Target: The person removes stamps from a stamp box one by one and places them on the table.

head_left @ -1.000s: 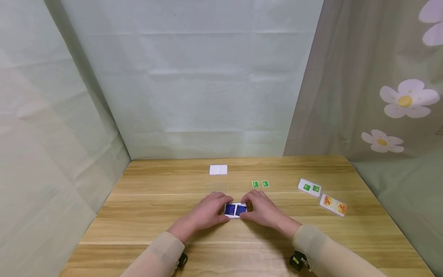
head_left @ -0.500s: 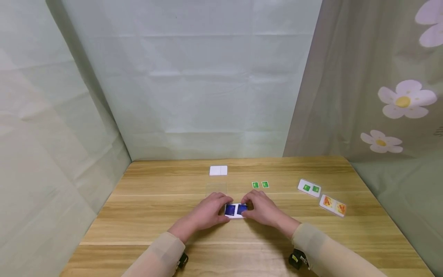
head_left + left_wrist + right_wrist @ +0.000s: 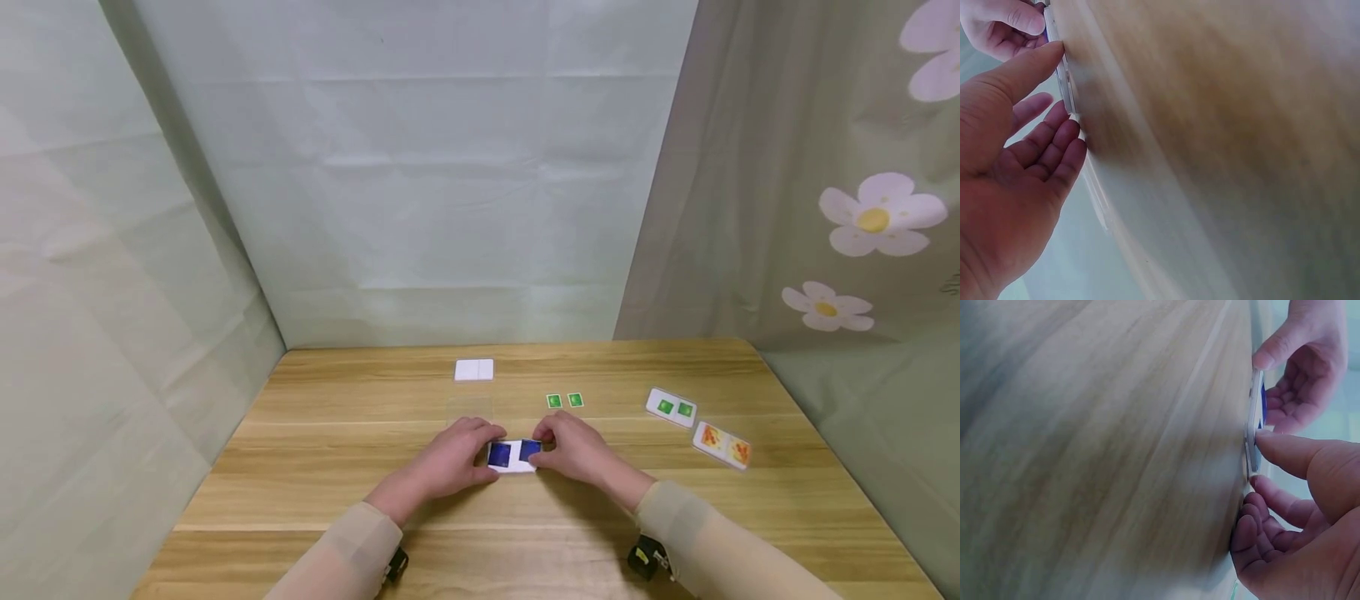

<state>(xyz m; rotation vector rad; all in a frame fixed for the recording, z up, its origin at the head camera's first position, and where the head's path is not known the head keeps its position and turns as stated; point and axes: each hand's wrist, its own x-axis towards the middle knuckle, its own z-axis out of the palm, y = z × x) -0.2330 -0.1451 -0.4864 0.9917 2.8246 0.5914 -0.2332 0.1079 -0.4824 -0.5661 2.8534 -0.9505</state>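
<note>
A small flat white rectangular card (image 3: 515, 467) lies on the wooden table in front of me. On it are two dark blue picture squares, the left square (image 3: 500, 455) and the right square (image 3: 528, 451), the latter slightly askew towards the right end. My left hand (image 3: 453, 454) holds the card's left end, thumb at the near edge and fingertips at the far edge. My right hand (image 3: 576, 452) pinches the right blue square, its thumb on the near side and index finger at the far corner. In the right wrist view, the right thumb (image 3: 1288, 450) touches the piece's top; the other fingers curl beside it.
A clear flat plate (image 3: 469, 407) lies just beyond my left hand, with a blank white card (image 3: 474, 370) farther back. Two loose green squares (image 3: 565, 401) lie beyond my right hand. At the right are a green-picture card (image 3: 671, 407) and an orange-picture card (image 3: 722, 445).
My right hand has moved slightly right, and the right blue square has slid right with it, widening the gap between the two squares. The left hand has stayed in place.
</note>
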